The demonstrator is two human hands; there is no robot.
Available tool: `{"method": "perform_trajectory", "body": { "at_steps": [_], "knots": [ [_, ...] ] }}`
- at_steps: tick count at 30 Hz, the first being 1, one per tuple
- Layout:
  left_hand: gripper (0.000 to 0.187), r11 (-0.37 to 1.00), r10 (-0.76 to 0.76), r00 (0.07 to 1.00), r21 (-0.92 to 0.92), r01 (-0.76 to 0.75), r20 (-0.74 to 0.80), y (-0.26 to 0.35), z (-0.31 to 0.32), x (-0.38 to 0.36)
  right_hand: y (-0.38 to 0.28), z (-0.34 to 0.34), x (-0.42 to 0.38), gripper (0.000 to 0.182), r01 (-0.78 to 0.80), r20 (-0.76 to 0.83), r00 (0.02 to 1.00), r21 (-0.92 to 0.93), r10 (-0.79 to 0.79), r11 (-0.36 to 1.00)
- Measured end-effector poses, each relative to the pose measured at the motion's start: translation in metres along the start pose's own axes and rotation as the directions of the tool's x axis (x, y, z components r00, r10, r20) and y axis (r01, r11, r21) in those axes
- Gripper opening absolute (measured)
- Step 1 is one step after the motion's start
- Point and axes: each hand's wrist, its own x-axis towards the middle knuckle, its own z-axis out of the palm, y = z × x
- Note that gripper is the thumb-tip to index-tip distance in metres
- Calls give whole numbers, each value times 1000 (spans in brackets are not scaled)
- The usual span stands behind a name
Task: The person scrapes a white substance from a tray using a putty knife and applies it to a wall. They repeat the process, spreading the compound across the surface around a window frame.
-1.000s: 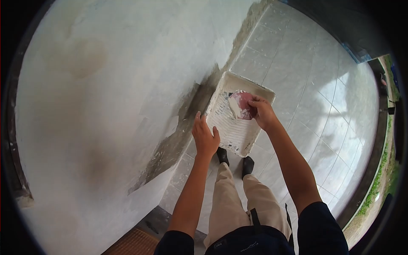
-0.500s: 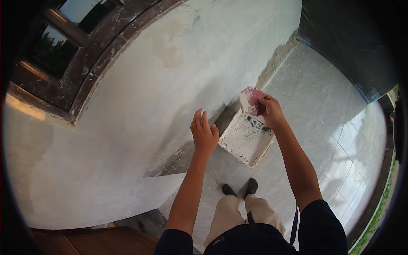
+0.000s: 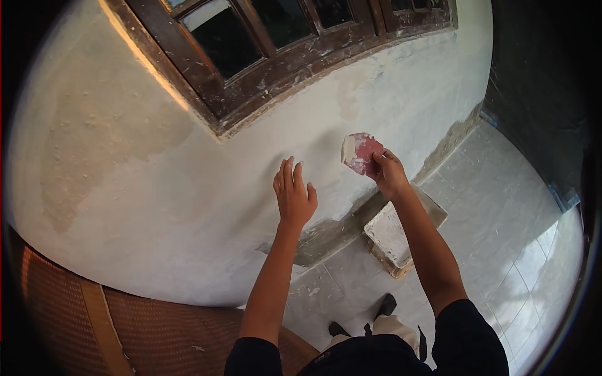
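My right hand (image 3: 391,175) grips a red putty spreader (image 3: 367,149) between thumb and fingers, raised in front of the wall. Pale putty lies along the spreader's left edge, and whitish smears cover part of its face. My left hand (image 3: 294,195) is held up beside it with fingers stretched out and nothing in them, nearest the whitish plastered wall (image 3: 207,213). Below my right forearm, a ridged white paint tray (image 3: 390,233) coated with dried putty sits at the wall's foot, partly covered by the arm.
A brown wooden window frame (image 3: 301,62) with glass panes is set in the wall above. Grey tiles (image 3: 483,188) cover the floor to the right. A brown woven panel (image 3: 163,326) stands at lower left, and a dark sheet (image 3: 533,81) hangs at far right.
My right hand has lifted the spreader from over the tray up in front of the wall. My left hand stays outstretched. The view has swung toward the wall and window.
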Motion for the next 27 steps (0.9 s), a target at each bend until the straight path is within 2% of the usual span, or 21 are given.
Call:
{"method": "perform_trajectory", "body": {
  "at_steps": [4, 9, 15, 22, 27],
  "knots": [
    [58, 998, 10, 998, 67, -6, -59, -25, -45, -6, 15, 52, -19, 24, -21, 80, 997, -10, 21, 1000],
    [55, 991, -14, 995, 130, 28, -103, -56, -92, -12, 28, 116, -38, 33, -66, 197, 979, 62, 52, 996],
    [53, 974, 0, 985, 221, 40, -175, -90, -142, -26, 46, 172, -61, 36, -52, 330, 944, 69, 26, 996],
    [52, 953, 42, 969, 301, 34, -243, -134, -186, -25, 64, 225, -63, 34, 24, 398, 917, 11, -27, 1000],
    [53, 939, 85, 966, 344, 4, -245, -164, -212, -8, 67, 263, -61, 34, 125, 338, 935, -23, -110, 992]
  ]
}}
